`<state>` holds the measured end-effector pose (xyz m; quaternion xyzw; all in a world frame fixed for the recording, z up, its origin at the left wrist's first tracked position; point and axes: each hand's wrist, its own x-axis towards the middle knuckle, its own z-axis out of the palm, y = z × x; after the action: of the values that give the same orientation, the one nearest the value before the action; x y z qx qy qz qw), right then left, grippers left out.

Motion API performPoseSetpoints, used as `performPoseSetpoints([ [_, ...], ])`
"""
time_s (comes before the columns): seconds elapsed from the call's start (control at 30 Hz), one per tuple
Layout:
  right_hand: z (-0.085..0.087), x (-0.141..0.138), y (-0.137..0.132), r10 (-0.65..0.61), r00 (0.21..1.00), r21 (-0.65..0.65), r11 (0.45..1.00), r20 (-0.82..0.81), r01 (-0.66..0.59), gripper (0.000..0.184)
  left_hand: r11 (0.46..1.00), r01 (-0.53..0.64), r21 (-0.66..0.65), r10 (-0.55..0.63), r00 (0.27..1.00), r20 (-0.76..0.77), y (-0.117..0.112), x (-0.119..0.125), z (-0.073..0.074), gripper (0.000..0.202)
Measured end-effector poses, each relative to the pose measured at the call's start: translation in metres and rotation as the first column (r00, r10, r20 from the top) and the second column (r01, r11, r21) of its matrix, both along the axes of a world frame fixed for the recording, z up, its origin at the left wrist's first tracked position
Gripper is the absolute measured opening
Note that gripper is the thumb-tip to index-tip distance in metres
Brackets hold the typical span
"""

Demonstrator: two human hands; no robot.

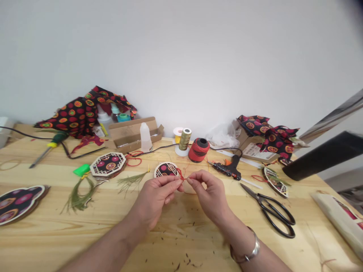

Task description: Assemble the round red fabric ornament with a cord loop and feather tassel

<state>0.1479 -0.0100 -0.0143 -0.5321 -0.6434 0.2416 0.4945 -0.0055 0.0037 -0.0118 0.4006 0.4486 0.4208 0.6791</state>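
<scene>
Both of my hands meet above the middle of the table, each closed in a pinch. My left hand grips a red cord between thumb and forefinger. Close beside it, my right hand pinches the same cord, and the short stretch between them looks looped or knotted. Just behind my left fingers lies a round wooden-framed ornament with patterned dark cloth, partly hidden by the hand. A red thread spool stands behind my hands, and loose red thread trails near it.
Black scissors and a hot glue gun lie to the right. A green tassel, an octagonal ornament and a screwdriver are on the left. Behind stand a white bottle and an olive spool.
</scene>
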Motion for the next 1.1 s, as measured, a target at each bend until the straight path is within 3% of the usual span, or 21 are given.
performPoseSetpoints([
  [0.1,-0.0007,-0.0008,-0.0003,-0.013,0.998,-0.06,0.998,-0.054,0.01,0.008,1.0,-0.008,0.001,0.008,1.0,-0.004,-0.0005,0.0003,0.0005,0.014],
  [0.27,0.0002,-0.0022,-0.0021,-0.021,0.997,-0.055,0.998,-0.068,0.017,0.008,0.999,-0.042,-0.006,0.042,0.999,-0.005,-0.0003,0.001,0.0017,0.014],
  [0.57,0.001,-0.001,-0.004,0.079,0.996,0.107,0.991,0.052,-0.084,0.012,0.997,-0.072,-0.008,0.072,0.997,-0.019,0.0005,0.0012,0.0029,0.018],
  [0.7,0.0009,-0.0018,-0.0062,0.105,0.992,0.103,0.988,0.064,-0.112,0.015,0.997,-0.071,-0.003,0.071,0.997,-0.024,0.0012,0.0014,0.0036,0.019],
  [0.8,-0.001,-0.0007,-0.0057,0.079,0.997,0.031,0.996,-0.015,-0.078,0.017,0.998,-0.07,0.003,0.07,0.997,-0.026,0.0009,0.0013,0.0031,0.018],
  [0.93,-0.0014,0.0014,-0.001,-0.004,0.965,-0.172,0.984,-0.264,-0.043,0.017,0.997,-0.074,-0.007,0.074,0.997,-0.033,0.0006,0.0017,0.0018,0.019],
  [1.1,0.0052,-0.0003,0.0012,-0.005,0.919,-0.351,0.925,-0.394,-0.146,0.029,0.997,-0.075,-0.02,0.075,0.997,-0.026,0.0011,0.0026,0.0009,0.018],
])
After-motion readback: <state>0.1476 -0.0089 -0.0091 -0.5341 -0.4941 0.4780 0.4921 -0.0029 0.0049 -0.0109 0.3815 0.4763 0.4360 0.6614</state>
